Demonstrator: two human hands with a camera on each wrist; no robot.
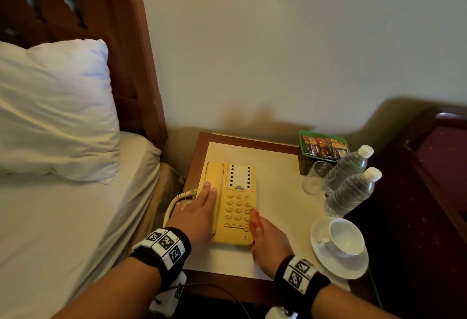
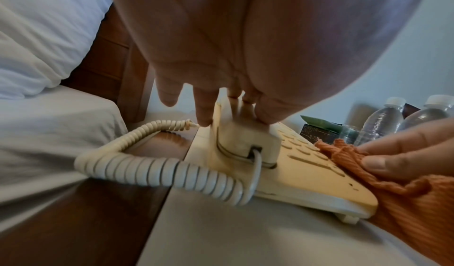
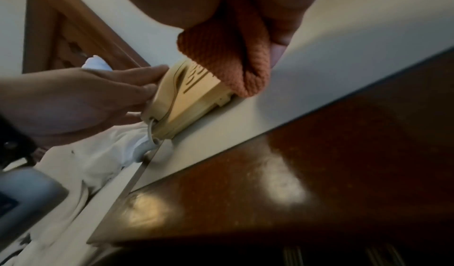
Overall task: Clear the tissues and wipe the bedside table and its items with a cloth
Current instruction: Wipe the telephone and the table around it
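The yellow telephone (image 1: 231, 205) sits on the left half of the pale tabletop (image 1: 278, 182), its handset (image 1: 214, 179) in the cradle and its coiled cord (image 2: 157, 165) looping off the left edge toward the bed (image 1: 75, 217). The left hand (image 1: 199, 215) lies on the handset with fingers extended and flat, steadying it rather than gripping. The right hand (image 1: 267, 238) pinches a bunched orange cloth (image 2: 383, 175) against the phone's right edge by the keypad (image 1: 237, 206). To wipe well, I would keep downward pressure on the handset so it does not lift or slide, draw the cloth along the side and across the keys lightly, and keep it clear of the cord. Well to the right stand two water bottles (image 1: 351, 179), a glass (image 1: 317, 177), a cup on a saucer (image 1: 341, 245) and a green tray of sachets (image 1: 323, 145). The sachet printing is too small to read; the key digits are only faintly legible.
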